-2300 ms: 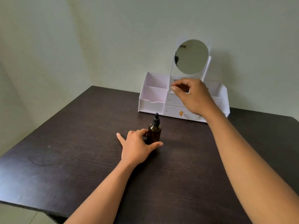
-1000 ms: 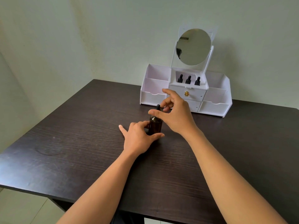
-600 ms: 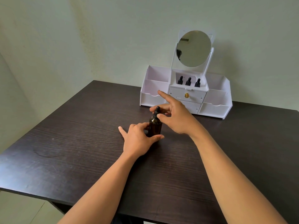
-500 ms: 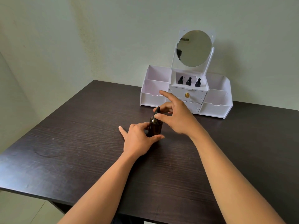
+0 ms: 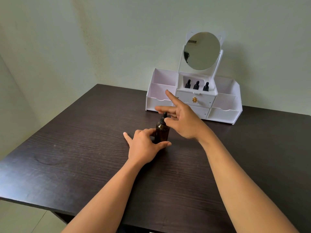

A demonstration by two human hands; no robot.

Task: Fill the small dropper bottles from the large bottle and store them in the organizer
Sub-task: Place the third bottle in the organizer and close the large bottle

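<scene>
Since a moment earlier the right hand (image 5: 183, 121) has come back from the organizer (image 5: 223, 113), at the worktop's far edge, to pinch the large bottle (image 5: 161, 133) cap; the left hand (image 5: 144, 145) grips its base mid-worktop. Likely closing it; three small dropper bottles (image 5: 196, 85) are already stored.

I see a dark wood-grain table (image 5: 75, 165) standing in a corner of pale green wall (image 5: 117, 39). Past the table's near left edge, a strip of pale floor (image 5: 20, 219) shows, with a dark leg (image 5: 62, 217) under that edge.
</scene>
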